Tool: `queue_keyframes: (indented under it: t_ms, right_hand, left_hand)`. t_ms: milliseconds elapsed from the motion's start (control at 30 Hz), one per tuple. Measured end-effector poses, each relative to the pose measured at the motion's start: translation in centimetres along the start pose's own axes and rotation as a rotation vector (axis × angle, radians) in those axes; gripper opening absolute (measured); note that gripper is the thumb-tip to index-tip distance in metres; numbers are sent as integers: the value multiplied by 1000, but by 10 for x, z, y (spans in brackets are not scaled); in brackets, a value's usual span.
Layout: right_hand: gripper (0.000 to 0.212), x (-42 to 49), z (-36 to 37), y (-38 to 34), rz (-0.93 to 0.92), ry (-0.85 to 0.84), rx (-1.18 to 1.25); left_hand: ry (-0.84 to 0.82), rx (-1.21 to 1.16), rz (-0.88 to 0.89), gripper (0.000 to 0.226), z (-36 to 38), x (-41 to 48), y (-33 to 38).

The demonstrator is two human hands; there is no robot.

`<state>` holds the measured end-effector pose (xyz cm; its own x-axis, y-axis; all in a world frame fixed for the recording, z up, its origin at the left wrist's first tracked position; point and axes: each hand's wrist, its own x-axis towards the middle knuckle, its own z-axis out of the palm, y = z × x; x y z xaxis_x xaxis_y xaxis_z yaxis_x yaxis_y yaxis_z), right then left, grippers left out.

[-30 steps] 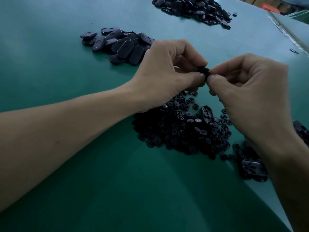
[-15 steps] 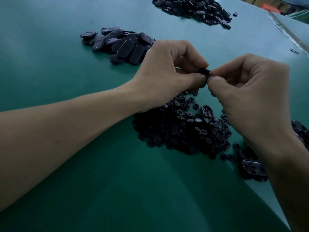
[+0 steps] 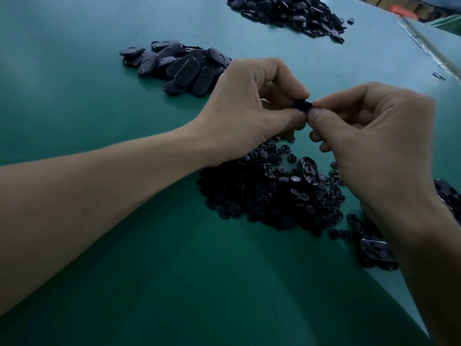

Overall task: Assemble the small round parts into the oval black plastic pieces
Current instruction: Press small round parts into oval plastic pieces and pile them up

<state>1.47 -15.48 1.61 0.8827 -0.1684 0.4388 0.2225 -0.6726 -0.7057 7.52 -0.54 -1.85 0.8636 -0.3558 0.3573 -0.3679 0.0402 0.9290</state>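
Black oval piece (image 3: 302,106) pinched aloft, round parts (image 3: 274,193) heaped

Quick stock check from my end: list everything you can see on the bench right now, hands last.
table: one, green, fills the view
held black piece: one, pinched between both hands, mostly hidden
small round parts: one big pile, black, under the hands
lone oval piece: one, black, on that pile
smooth oval pieces: one pile, black, far left
far pile: mixed black pieces, top edge
oval pieces: a few, black, under right forearm
left hand: one
right hand: one
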Motion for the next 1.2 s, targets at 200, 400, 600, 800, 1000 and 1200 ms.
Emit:
queue_keyframes:
  t_ms: [200,400,600,800,1000,1200]
  right_hand:
    - [18,1,0,1,-12,-21,29]
    - [20,3,0,2,-28,-55,71]
    - [17,3,-1,3,-33,-76,83]
    - [18,4,-3,10,-37,-72,70]
    - [13,7,-3,15,46,-122,152]
    - [14,8,-5,17,44,-154,197]
  left_hand:
    - [12,-11,-7,21,0,1,1]
    - [27,-71,-47,19,-1,1,1]
    - [40,-101,-63,21,-2,2,1]
    - [27,-144,-66,25,-3,1,1]
    - [-4,-144,-49,27,-4,0,2]
    - [6,-171,-58,27,-4,0,1]
